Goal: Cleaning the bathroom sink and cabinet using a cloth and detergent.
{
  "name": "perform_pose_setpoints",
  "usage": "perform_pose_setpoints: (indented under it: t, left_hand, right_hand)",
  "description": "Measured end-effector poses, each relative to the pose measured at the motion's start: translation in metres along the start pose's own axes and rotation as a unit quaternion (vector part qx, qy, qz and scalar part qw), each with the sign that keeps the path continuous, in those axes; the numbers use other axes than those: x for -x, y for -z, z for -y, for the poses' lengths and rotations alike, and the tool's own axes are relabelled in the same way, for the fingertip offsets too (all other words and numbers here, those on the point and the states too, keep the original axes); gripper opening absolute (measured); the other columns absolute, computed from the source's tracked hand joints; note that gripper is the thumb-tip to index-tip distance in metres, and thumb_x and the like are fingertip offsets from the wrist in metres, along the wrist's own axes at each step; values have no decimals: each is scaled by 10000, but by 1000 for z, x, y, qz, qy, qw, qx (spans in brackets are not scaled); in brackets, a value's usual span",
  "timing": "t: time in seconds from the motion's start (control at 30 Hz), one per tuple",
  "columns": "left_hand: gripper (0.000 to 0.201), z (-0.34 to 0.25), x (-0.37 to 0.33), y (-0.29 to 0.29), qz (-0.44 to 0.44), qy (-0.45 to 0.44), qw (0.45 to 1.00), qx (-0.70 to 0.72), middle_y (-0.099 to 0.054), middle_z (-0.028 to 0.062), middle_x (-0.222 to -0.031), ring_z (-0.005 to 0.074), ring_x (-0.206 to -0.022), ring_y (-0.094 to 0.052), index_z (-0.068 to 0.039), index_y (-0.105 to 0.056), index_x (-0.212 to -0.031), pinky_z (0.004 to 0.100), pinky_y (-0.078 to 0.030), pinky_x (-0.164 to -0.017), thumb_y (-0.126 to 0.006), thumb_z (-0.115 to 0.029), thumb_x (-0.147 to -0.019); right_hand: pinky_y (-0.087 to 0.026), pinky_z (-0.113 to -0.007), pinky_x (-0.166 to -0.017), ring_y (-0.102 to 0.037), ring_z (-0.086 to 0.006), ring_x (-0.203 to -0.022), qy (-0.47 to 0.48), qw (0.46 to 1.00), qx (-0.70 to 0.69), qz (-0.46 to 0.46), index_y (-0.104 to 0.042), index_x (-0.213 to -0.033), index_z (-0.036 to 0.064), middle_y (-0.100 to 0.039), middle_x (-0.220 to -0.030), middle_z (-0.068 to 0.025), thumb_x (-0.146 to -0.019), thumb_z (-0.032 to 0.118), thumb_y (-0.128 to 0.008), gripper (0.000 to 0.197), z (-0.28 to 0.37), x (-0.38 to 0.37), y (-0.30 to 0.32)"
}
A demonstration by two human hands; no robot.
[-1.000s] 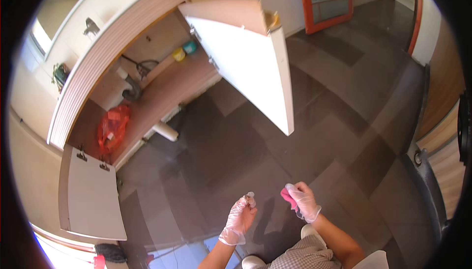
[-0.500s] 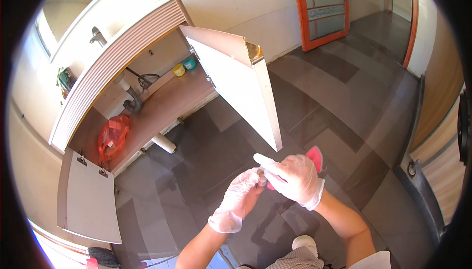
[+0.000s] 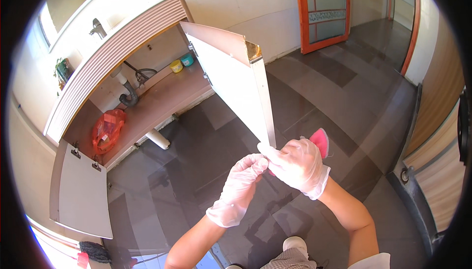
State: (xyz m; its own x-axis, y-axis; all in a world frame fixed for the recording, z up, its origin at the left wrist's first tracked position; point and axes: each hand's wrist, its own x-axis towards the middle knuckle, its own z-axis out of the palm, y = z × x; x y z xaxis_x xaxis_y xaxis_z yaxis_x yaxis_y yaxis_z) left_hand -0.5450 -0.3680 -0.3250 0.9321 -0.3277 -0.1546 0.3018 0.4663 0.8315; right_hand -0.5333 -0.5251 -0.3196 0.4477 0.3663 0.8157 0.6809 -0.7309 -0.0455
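Note:
Clear disposable gloves cover both hands, which meet fingertip to fingertip beside the lower corner of an open white cabinet door (image 3: 236,89). My left hand (image 3: 239,185) is closed in a pinch at the tip of my right hand's fingers; whatever lies in that pinch is too small to make out. My right hand (image 3: 300,166) has its fingers curled in, with a pink cloth (image 3: 320,142) sticking out behind them and a bit showing below. Whether the fingertips touch the door's edge I cannot tell.
Inside the open sink cabinet are a grey drain pipe (image 3: 130,95), a red plastic bag (image 3: 109,130), a yellow tub (image 3: 176,66) and a teal tub (image 3: 187,59). A second door (image 3: 81,190) hangs open at left. An orange-framed glass door (image 3: 324,16) stands at the back.
Both hands have moved slightly up, closer to the door's lower corner. The view has shifted a little. The pink cloth remains in my right hand.

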Motion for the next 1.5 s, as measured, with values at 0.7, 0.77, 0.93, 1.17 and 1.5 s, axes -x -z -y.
perform_pose_setpoints:
  t: [0.7, 0.77, 0.93, 1.17, 1.5]
  left_hand:
    - [144, -31, 10, -19, -14, -256, 900, -352, -550, 16, -838, 81, -700, -457, -41, -599, -878, 217, -377, -625, -645, -44, -742]
    - [154, -32, 8, -22, -20, -245, 904, -350, -542, 25, -822, 92, -699, -463, -40, -598, -879, 222, -383, -616, -647, -37, -734]
    - [343, -38, 1, -23, -56, -563, 632, -529, -473, 14, -675, 151, -598, -462, -85, -634, -926, 254, -372, -520, -690, 37, -609]
    - [399, -50, 1, -27, 3, -532, 581, -616, -471, -5, -676, 147, -602, -461, -167, -666, -888, 246, -359, -523, -733, 5, -534]
    - [196, -36, -3, -23, -3, -255, 942, -218, -497, 28, -872, 110, -775, -499, -50, -648, -897, 229, -417, -649, -674, -49, -702]
  right_hand:
    - [-458, -228, -574, -578, -116, -624, -250, 839, -481, -47, -638, -874, 1, -610, -731, -70, -722, -75, -561, 186, -6, -10, 11]
    - [-450, -230, -556, -572, -116, -619, -214, 872, -436, -59, -642, -868, 10, -604, -710, -69, -705, -84, -576, 199, -7, -11, 11]
    - [-441, -240, -538, -572, -134, -617, -151, 899, -410, 0, -627, -898, 11, -616, -717, -75, -702, -40, -625, 202, -15, -9, 9]
    - [-462, -214, -579, -579, -105, -641, -339, 704, -614, 114, -620, -879, -16, -621, -738, -67, -770, 10, -586, 116, -9, -13, 23]
    - [-478, -217, -563, -589, -105, -596, -465, 626, -621, 73, -603, -881, 1, -603, -714, -65, -788, 59, -577, 113, -3, -21, 32]
